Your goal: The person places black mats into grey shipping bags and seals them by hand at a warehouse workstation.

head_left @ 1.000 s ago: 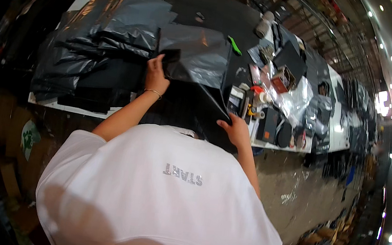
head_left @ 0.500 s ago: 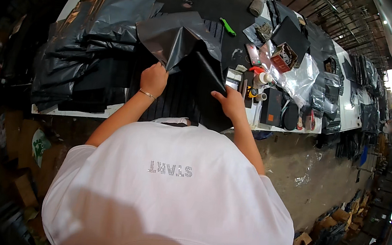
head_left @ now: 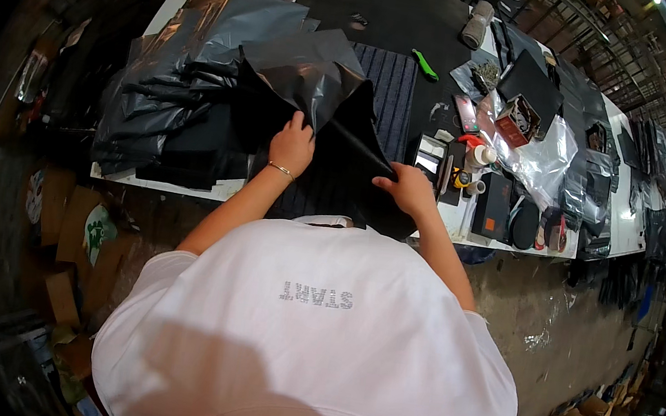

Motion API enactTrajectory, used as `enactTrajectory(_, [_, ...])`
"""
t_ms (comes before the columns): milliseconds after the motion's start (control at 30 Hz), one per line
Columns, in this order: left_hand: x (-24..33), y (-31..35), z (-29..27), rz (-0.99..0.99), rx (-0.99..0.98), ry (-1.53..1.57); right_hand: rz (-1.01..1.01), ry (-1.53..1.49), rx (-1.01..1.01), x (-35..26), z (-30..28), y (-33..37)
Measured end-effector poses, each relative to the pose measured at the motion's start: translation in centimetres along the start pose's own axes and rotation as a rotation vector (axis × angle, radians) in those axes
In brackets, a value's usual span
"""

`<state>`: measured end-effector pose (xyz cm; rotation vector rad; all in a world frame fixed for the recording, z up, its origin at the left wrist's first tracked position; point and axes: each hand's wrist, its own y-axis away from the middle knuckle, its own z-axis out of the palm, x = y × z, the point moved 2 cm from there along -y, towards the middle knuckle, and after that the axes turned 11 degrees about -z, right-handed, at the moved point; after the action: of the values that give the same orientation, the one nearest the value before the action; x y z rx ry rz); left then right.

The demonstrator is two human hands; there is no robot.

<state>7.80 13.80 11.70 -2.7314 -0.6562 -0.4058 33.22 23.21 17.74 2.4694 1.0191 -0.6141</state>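
Left hand [head_left: 293,148] is closed on the near edge of a glossy dark-grey plastic sheet [head_left: 304,65], which is pulled into a peak-shaped fold toward the fingers. A smooth black flexible sheet [head_left: 361,140] is pinched at its right edge between thumb and fingers of the right hand [head_left: 413,191]. Hands are held apart, roughly level; whether both sheets are one piece cannot be told. Both are located at the near middle of the worktop [head_left: 228,188], partly over a black ribbed mat [head_left: 387,91], which is exposed to their right. On the left, a stack of crinkled grey plastic bags [head_left: 242,29] is laid over black flat pieces. Beyond the mat's right edge, a bright green slim-handled tool [head_left: 425,65] is placed. Right of the right hand, a yellow-and-black tape measure [head_left: 461,177], a white plastic bottle [head_left: 483,155] and a black box with an orange square [head_left: 493,206] are clustered. Farther right, a small open reddish-brown box [head_left: 518,121] is set beside crumpled clear plastic film [head_left: 539,162].
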Motion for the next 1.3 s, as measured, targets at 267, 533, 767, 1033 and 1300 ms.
enactTrajectory(267, [-1.0, 3.1, 0.9, 0.145, -0.082, 0.135, -0.033, -0.010, 0.004, 0.0, 0.2, -1.5])
enactTrajectory(533, [-2.9, 4.0, 0.6, -0.036, -0.182, 0.208, 0.100, 0.037, 0.274, -2.3, 2.3, -2.2])
enactTrajectory(767, [-18.1, 7.1, 11.5, -0.559, -0.353, 0.712, 0.395, -1.594, 0.219, 4.6, 12.6, -3.8])
enactTrajectory(1033, [-17.4, 3.8, 9.1, -0.374, -0.349, 0.468, 0.147, -1.082, 0.287, 8.7, 14.5, -7.8])
enactTrajectory(1300, [-19.5, 3.6, 9.7, -0.305, -0.400, 0.414, 0.081, -1.282, 0.114, 8.5, 17.6, -10.8])
